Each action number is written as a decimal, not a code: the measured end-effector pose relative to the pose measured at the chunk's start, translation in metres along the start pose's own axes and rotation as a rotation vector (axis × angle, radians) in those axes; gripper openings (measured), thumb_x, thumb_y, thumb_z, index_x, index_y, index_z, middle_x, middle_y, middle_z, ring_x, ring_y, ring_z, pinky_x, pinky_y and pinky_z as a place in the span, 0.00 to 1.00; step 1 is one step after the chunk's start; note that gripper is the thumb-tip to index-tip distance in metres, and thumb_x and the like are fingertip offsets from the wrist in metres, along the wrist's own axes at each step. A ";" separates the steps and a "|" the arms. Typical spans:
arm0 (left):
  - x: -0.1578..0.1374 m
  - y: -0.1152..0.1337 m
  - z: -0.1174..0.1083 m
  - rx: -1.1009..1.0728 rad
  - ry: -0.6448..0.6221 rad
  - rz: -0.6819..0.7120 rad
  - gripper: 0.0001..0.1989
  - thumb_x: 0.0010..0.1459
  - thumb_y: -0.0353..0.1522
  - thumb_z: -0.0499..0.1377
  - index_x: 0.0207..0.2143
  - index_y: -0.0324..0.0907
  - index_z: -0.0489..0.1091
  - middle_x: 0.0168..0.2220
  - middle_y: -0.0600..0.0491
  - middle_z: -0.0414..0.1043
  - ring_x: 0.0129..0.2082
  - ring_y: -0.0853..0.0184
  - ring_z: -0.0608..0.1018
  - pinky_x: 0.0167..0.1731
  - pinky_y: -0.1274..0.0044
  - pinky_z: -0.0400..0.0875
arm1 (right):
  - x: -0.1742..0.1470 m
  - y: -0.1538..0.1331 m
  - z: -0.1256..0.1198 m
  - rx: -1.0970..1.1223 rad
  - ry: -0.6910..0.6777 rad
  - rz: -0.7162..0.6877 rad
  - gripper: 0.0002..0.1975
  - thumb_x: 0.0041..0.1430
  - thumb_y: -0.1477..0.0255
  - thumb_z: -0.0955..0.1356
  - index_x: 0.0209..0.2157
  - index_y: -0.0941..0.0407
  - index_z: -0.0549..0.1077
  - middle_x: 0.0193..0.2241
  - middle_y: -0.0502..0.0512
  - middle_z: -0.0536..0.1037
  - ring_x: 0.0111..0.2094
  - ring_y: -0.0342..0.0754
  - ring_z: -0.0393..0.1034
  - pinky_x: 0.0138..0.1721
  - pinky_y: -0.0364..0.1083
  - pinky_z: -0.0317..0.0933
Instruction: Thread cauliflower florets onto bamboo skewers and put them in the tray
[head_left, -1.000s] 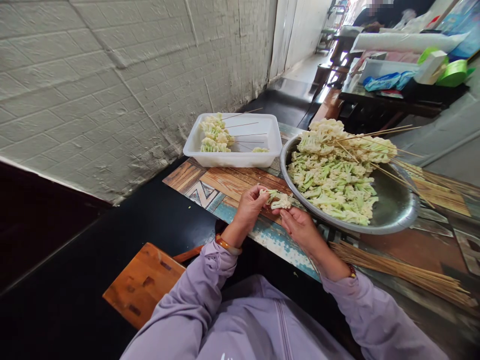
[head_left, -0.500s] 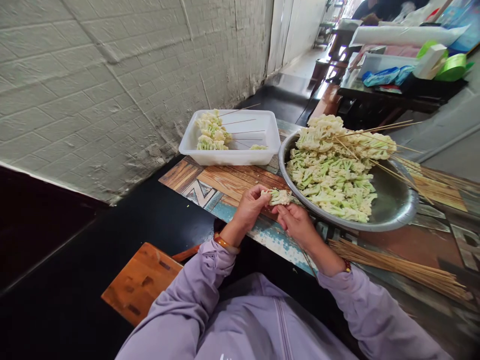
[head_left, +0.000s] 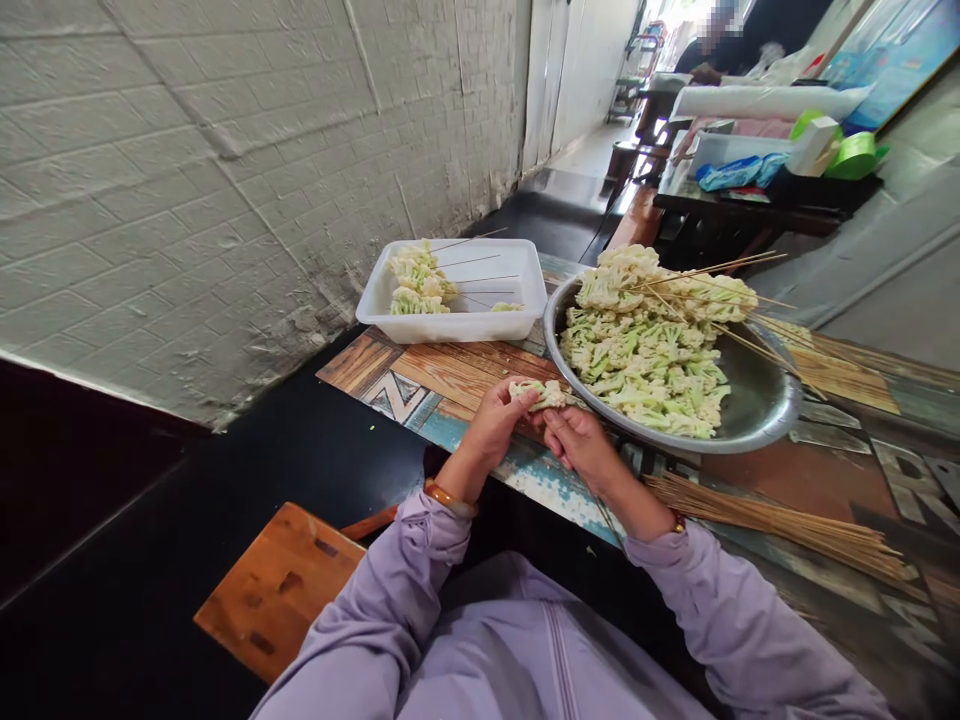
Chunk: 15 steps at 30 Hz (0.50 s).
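Over the table's near edge, my left hand (head_left: 487, 432) pinches a cauliflower floret (head_left: 541, 394) between thumb and fingers. My right hand (head_left: 589, 447) is closed at the floret's right side, its fingertips touching it. From under that hand a thin bamboo skewer (head_left: 609, 520) slants down toward me; its upper part is hidden by the fingers. Just beyond stands a metal basin (head_left: 776, 420) heaped with cauliflower florets (head_left: 649, 370), several skewered pieces (head_left: 626, 278) lying on top. A white plastic tub (head_left: 465, 328) to the left holds more skewered cauliflower (head_left: 420, 280).
A bundle of bamboo skewers (head_left: 780, 525) lies on the patterned table (head_left: 450, 370), right of my right arm. A wooden stool (head_left: 281, 590) is at lower left, by a white brick-pattern wall (head_left: 225, 200). Behind, a cluttered table (head_left: 787, 195) stands near another person (head_left: 709, 60).
My view has shifted slightly, so the basin and back table appear further left. Both hands stay at the floret, the right hand's fingers now closer against it.
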<state>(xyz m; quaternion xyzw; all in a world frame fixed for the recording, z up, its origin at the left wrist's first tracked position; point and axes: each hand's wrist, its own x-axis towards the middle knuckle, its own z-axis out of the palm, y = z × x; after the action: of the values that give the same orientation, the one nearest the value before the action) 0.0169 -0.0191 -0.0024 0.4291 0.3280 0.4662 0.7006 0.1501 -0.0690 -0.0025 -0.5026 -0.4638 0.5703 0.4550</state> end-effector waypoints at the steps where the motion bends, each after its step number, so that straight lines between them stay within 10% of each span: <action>1: 0.000 -0.001 0.002 -0.001 0.029 0.007 0.16 0.47 0.40 0.68 0.33 0.38 0.71 0.26 0.56 0.70 0.22 0.76 0.69 0.25 0.81 0.63 | 0.000 0.001 0.000 -0.001 -0.010 -0.011 0.20 0.57 0.53 0.65 0.32 0.57 0.72 0.14 0.41 0.62 0.12 0.36 0.48 0.13 0.38 0.44; 15: 0.000 0.009 0.023 -0.008 0.303 0.139 0.17 0.46 0.41 0.67 0.26 0.39 0.66 0.22 0.59 0.64 0.19 0.77 0.64 0.19 0.81 0.57 | -0.004 0.018 -0.006 -0.133 -0.014 -0.219 0.18 0.63 0.55 0.62 0.35 0.54 0.73 0.13 0.43 0.59 0.15 0.41 0.52 0.19 0.42 0.46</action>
<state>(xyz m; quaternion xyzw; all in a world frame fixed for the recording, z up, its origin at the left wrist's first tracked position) 0.0340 -0.0242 0.0150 0.3728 0.3976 0.5743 0.6108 0.1553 -0.0755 -0.0200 -0.4739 -0.5558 0.4885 0.4773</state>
